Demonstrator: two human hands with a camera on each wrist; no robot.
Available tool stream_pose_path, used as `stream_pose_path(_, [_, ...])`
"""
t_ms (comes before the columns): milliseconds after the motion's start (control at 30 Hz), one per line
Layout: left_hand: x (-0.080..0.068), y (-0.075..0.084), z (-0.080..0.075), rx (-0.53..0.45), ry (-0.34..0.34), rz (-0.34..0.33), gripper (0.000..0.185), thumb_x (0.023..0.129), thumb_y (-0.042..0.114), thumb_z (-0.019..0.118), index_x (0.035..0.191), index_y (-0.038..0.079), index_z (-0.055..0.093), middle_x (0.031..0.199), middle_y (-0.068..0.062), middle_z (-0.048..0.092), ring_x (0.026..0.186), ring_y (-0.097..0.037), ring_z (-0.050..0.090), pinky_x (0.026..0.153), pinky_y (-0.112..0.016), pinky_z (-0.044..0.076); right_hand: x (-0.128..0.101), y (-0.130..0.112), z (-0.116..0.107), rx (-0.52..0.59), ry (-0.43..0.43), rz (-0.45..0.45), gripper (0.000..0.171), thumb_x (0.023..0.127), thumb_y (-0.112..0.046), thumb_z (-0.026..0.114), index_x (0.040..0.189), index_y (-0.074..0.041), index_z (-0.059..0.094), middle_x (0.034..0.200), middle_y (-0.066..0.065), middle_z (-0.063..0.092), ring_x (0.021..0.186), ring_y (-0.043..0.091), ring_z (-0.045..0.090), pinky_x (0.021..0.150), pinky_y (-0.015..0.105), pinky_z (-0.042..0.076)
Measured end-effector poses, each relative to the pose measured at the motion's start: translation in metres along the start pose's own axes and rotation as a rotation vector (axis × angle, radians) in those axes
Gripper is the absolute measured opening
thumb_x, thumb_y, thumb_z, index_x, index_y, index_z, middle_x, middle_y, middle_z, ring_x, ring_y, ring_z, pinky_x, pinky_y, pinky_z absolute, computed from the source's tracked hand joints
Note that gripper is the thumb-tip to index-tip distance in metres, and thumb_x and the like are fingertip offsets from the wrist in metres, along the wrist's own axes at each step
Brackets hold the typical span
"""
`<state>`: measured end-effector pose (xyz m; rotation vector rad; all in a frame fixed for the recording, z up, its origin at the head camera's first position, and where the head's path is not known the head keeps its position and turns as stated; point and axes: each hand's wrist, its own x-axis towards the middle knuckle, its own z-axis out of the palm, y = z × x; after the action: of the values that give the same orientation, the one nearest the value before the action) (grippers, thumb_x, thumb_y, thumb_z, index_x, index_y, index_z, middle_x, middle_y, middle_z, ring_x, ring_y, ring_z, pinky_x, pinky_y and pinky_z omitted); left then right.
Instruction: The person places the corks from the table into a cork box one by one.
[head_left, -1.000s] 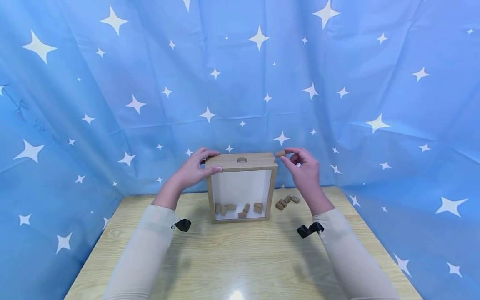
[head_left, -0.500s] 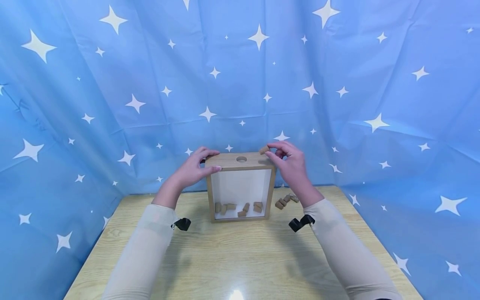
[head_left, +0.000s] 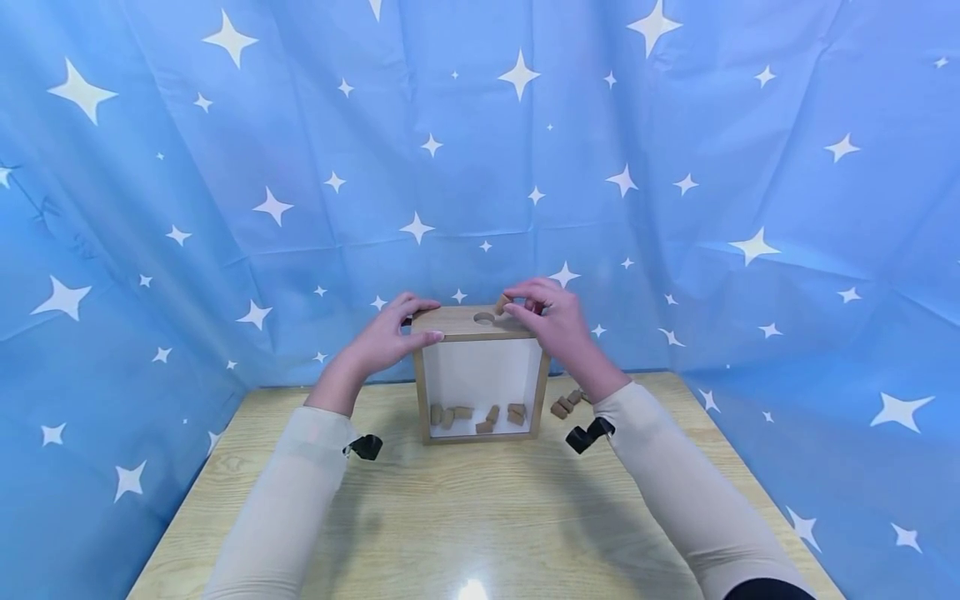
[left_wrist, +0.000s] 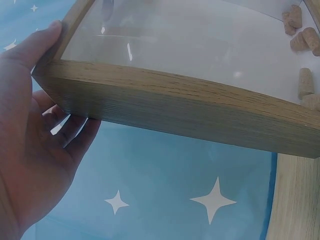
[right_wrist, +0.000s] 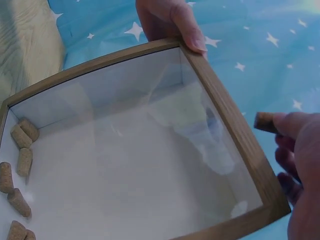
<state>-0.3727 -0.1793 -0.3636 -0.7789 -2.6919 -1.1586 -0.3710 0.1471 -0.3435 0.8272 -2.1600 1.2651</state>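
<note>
A wooden shadow box [head_left: 480, 337] with a clear front stands upright on the table, a round hole [head_left: 483, 318] in its top edge. My left hand [head_left: 386, 337] grips the box's top left corner, thumb on the front and fingers behind. Between thumb and fingertips my right hand [head_left: 558, 321] pinches a cork [head_left: 502, 304], tilted just right of the hole; the right wrist view shows this cork [right_wrist: 266, 122] beside the top edge. Several corks [head_left: 447, 418] lie at the bottom inside the box, seen also as corks [left_wrist: 305, 82] in the left wrist view.
A few loose corks [head_left: 566, 405] lie on the wooden table [head_left: 465, 508] to the right of the box, partly behind my right forearm. A blue curtain with white stars [head_left: 480, 167] hangs close behind the box and along both sides.
My right hand has moved left with the cork, from beyond the box's right corner to beside the hole, and the cork has tipped more upright. My left hand stays on the corner.
</note>
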Motion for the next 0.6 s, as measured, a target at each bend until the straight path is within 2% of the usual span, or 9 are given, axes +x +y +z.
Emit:
stream_pose_path(300, [-0.001,0.002,0.001,-0.006,0.003,-0.002,0.07,0.102,0.058,0.075,0.161,0.025,0.057,0.152,-0.001,0.051,0.146,-0.032,0.047,0.118,-0.065,0.042,0.009,-0.008,0.005,-0.108,-0.138,-0.012,0.02,0.1,-0.009,0.084,0.12,-0.008,0.085,0.116,0.003,0.078,0.083,0.017,0.064,0.068,0.027,0.052])
stream_pose_path(600, [0.0,0.001,0.0,-0.015,0.007,0.005,0.072,0.102,0.057,0.075,0.162,0.02,0.058,0.152,-0.004,0.052,0.144,-0.034,0.049,0.118,-0.066,0.042,0.013,-0.008,0.013,-0.15,-0.17,-0.03,0.015,0.1,-0.009,0.084,0.115,-0.01,0.085,0.107,-0.001,0.077,0.079,0.015,0.063,0.066,0.028,0.053])
